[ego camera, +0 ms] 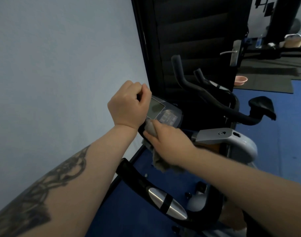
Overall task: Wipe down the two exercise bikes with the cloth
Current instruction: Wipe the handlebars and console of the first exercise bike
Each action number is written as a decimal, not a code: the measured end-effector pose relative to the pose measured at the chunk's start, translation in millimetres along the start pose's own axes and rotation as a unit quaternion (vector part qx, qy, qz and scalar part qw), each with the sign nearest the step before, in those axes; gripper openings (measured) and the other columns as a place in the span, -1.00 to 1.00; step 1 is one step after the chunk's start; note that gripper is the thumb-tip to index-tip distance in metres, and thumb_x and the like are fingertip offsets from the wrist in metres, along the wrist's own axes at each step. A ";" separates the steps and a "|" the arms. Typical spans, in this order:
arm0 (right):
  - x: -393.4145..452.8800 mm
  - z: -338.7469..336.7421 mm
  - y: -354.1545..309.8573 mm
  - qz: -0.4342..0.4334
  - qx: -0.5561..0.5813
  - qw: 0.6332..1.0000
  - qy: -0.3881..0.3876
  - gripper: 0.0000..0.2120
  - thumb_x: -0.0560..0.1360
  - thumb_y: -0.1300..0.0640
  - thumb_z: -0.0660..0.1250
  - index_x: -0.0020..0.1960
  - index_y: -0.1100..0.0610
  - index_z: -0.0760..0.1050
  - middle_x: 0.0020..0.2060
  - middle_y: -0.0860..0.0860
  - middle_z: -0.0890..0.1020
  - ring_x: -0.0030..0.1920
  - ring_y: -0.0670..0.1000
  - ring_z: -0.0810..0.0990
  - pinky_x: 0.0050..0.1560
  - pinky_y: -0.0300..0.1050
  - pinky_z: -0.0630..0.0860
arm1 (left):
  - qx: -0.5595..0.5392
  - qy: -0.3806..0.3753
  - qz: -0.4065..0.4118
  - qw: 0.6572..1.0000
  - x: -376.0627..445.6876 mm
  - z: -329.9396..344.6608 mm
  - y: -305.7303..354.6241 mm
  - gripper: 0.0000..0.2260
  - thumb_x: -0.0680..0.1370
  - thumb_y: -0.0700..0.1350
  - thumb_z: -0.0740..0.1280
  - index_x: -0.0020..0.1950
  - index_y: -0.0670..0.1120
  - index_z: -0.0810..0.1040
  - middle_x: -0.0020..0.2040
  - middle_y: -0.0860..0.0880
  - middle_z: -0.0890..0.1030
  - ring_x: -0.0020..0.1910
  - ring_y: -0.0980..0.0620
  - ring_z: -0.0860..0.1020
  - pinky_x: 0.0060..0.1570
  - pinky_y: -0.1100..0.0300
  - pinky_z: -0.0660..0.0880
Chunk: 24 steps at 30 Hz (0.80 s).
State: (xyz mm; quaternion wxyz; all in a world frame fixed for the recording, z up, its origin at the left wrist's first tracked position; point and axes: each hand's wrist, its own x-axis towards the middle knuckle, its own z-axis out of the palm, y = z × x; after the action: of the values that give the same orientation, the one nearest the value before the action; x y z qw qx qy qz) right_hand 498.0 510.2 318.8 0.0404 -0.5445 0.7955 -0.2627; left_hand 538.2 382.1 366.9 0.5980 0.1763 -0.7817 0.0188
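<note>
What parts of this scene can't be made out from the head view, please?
- What the left hand grips: its own curled fingers hide it.
- Console left part: behind that hand; button labels too small.
- Cloth: mostly covered by the right hand and forearm.
- Near bike's base: cut off by the bottom edge.
- Second bike: its lower frame is hidden behind the near bike.

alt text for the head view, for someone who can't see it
A right hand rubs a grey cloth on the near exercise bike's handlebar beside its console; the left hand grips near the console's top edge. A second bike stands behind.
</note>
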 end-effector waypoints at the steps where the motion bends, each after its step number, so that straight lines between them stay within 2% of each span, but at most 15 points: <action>1: -5.2 6.1 -1.5 -0.019 -0.028 0.999 0.031 -0.55 0.63 -0.17 0.05 0.45 -0.01 0.21 0.12 0.01 0.55 0.03 0.07 0.57 -0.09 -0.06 0.43 | -0.001 -0.003 0.003 1.000 -0.4 -0.6 -0.4 -0.67 0.51 -0.12 0.25 -0.41 0.00 0.21 -0.43 0.08 0.25 -0.47 0.08 0.20 -0.47 0.33 0.00; 3: -24.5 0.8 11.9 -0.058 -0.012 0.998 0.034 -0.47 0.62 -0.16 0.08 0.55 -0.11 0.05 0.18 -0.03 0.52 0.05 0.03 0.58 0.02 -0.04 0.49 | -0.005 -0.006 0.009 1.000 0.0 -0.7 -0.4 -0.67 0.51 -0.11 0.26 -0.40 0.01 0.21 -0.42 0.10 0.25 -0.47 0.09 0.20 -0.48 0.34 0.01; 5: -30.4 -9.2 27.7 -0.057 0.025 0.998 0.008 -0.50 0.61 -0.18 0.08 0.52 -0.15 0.11 0.12 -0.06 0.57 0.04 0.02 0.60 0.01 -0.05 0.50 | -0.010 -0.002 0.014 1.000 -1.6 0.0 -0.4 -0.68 0.50 -0.11 0.27 -0.39 0.02 0.22 -0.42 0.11 0.26 -0.46 0.11 0.21 -0.49 0.34 0.03; 8: 1.4 -5.7 15.2 0.023 0.047 0.999 -0.001 -0.58 0.62 -0.20 0.03 0.41 -0.07 0.27 -0.01 0.04 0.61 0.02 0.12 0.59 -0.10 -0.08 0.40 | -0.011 -0.010 0.017 1.000 0.0 -0.9 -0.8 -0.70 0.48 -0.12 0.28 -0.40 0.01 0.26 -0.41 0.10 0.28 -0.46 0.09 0.24 -0.47 0.29 0.08; 10: 8.2 5.8 0.5 0.016 0.022 0.999 0.031 -0.59 0.64 -0.17 0.02 0.43 -0.03 0.24 0.00 0.07 0.61 -0.01 0.14 0.59 -0.14 -0.07 0.36 | -0.011 -0.017 0.017 1.000 -0.5 -2.7 -0.6 -0.71 0.46 -0.13 0.28 -0.41 0.00 0.26 -0.42 0.09 0.29 -0.46 0.08 0.25 -0.47 0.27 0.11; 12: -7.9 7.5 5.6 -0.025 0.006 0.997 0.074 -0.59 0.63 -0.18 0.03 0.41 -0.05 0.24 -0.03 -0.01 0.60 -0.07 0.07 0.60 -0.19 -0.11 0.34 | -0.016 -0.021 0.010 1.000 -0.7 -3.2 -0.6 -0.72 0.45 -0.14 0.27 -0.41 0.00 0.26 -0.42 0.09 0.30 -0.47 0.08 0.25 -0.48 0.26 0.12; 14: -28.0 -4.0 25.4 -0.043 0.031 0.998 0.032 -0.60 0.60 -0.22 0.04 0.34 -0.07 0.30 -0.09 -0.11 0.57 -0.11 0.01 0.60 -0.17 -0.11 0.42 | -0.019 -0.019 0.008 1.000 -1.3 -2.3 -0.5 -0.73 0.45 -0.14 0.27 -0.43 -0.02 0.29 -0.42 0.09 0.30 -0.47 0.08 0.25 -0.49 0.27 0.12; 16: -23.4 -13.0 33.1 -0.026 0.045 0.999 -0.010 -0.64 0.59 -0.25 0.03 0.21 -0.06 0.38 -0.21 -0.14 0.52 -0.15 0.00 0.59 -0.16 -0.07 0.47 | -0.016 -0.014 0.009 1.000 -1.7 -1.6 -0.1 -0.73 0.45 -0.15 0.27 -0.43 -0.03 0.30 -0.42 0.09 0.30 -0.47 0.08 0.26 -0.49 0.26 0.13; 17: -13.7 -11.6 29.6 -0.012 0.056 0.998 -0.014 -0.63 0.59 -0.25 0.04 0.19 -0.04 0.39 -0.21 -0.13 0.53 -0.14 0.02 0.58 -0.16 -0.07 0.45 | -0.015 -0.016 0.008 1.000 -0.8 -2.2 0.3 -0.73 0.45 -0.14 0.27 -0.43 -0.03 0.30 -0.42 0.09 0.30 -0.47 0.07 0.26 -0.49 0.26 0.13; 20: -0.6 1.8 7.1 -0.015 0.025 0.999 0.023 -0.58 0.61 -0.22 0.05 0.37 -0.04 0.29 -0.04 0.01 0.60 -0.05 0.07 0.58 -0.18 -0.10 0.33 | -0.007 -0.020 0.003 1.000 -0.6 -4.2 0.9 -0.73 0.46 -0.14 0.26 -0.43 -0.04 0.31 -0.41 0.08 0.30 -0.46 0.06 0.26 -0.47 0.24 0.13; 22: -13.6 2.9 12.9 -0.052 -0.004 0.997 0.052 -0.58 0.62 -0.19 0.06 0.42 -0.06 0.24 0.02 -0.01 0.61 -0.04 0.06 0.60 -0.17 -0.09 0.38 | -0.006 -0.024 0.000 1.000 -0.8 -3.8 1.2 -0.72 0.46 -0.15 0.26 -0.43 -0.04 0.29 -0.41 0.07 0.29 -0.47 0.06 0.25 -0.47 0.26 0.10; 24: -26.8 -9.0 29.6 -0.073 -0.009 0.997 0.009 -0.60 0.62 -0.19 0.05 0.40 -0.07 0.27 0.03 -0.02 0.61 -0.04 0.06 0.61 -0.09 -0.05 0.47 | -0.010 -0.019 0.005 1.000 -1.7 -2.5 1.5 -0.71 0.47 -0.16 0.26 -0.42 -0.02 0.26 -0.42 0.08 0.28 -0.47 0.07 0.23 -0.49 0.30 0.06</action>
State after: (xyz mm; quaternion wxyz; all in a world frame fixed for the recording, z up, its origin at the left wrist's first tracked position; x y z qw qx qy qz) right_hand 480.7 545.3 306.9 0.0085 -0.5990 0.7564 -0.2626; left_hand 540.5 384.5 366.2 0.5845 0.1663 -0.7941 0.0108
